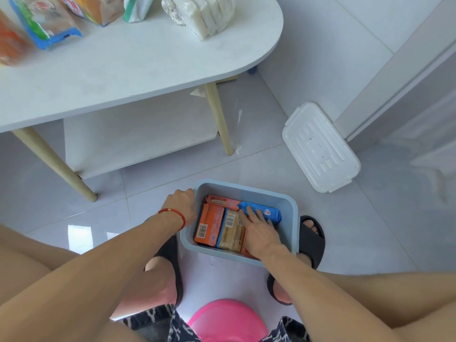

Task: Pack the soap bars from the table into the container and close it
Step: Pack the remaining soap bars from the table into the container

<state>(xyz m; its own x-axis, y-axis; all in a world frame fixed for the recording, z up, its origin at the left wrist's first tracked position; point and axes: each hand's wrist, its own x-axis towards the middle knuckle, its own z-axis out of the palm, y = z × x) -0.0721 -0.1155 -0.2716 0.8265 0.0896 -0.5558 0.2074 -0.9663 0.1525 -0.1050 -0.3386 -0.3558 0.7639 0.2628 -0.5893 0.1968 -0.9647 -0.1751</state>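
A light blue container (288,211) sits open on the floor between my feet. Inside lie several wrapped soap bars: an orange one (209,224) at the left, a tan one (230,229) beside it, a pink one (222,201) at the back and a blue one (267,211) at the right. My right hand (259,230) lies flat inside the container, fingers spread on the blue and tan bars. My left hand (181,202) grips the container's left rim. The white lid (320,146) lies on the floor to the far right.
A white oval table (138,65) with wooden legs stands ahead, holding packaged goods and a white wrapped bundle (204,13). A pink stool (227,319) is under me. A white wall and door frame run along the right.
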